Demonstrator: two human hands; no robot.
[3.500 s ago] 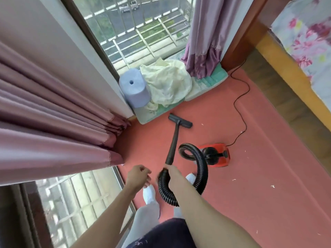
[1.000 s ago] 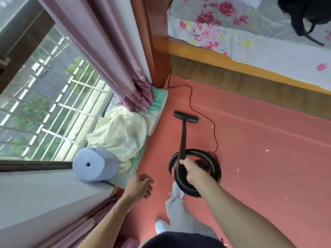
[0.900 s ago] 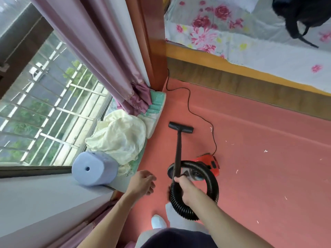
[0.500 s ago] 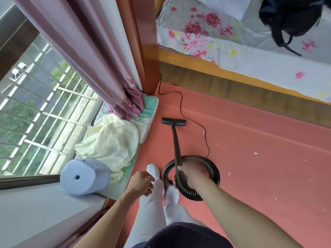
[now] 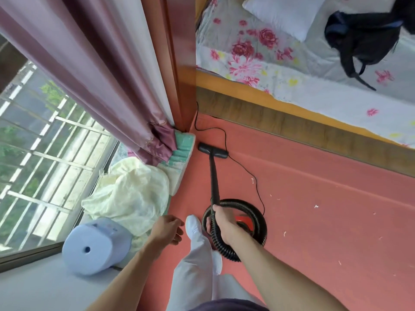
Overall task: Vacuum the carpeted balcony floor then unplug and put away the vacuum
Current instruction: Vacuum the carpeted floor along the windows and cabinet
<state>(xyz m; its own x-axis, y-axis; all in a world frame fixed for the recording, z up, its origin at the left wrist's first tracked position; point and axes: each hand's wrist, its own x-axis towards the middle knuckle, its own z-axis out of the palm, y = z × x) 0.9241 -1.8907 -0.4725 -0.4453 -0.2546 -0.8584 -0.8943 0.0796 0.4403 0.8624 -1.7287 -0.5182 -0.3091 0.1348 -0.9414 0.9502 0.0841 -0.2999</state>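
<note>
Gripping rigid black wand (image 5: 214, 176), ribbed hose (image 5: 260, 217) coiled.

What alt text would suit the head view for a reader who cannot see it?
A person's right hand grips a black vacuum wand, its nozzle on red carpet near a curtain. The left hand hangs free; white scraps dot the carpet.

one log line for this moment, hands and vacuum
right hand: grips vacuum wand | left hand: idle, holds nothing | floor nozzle: on red carpet near curtain
</note>
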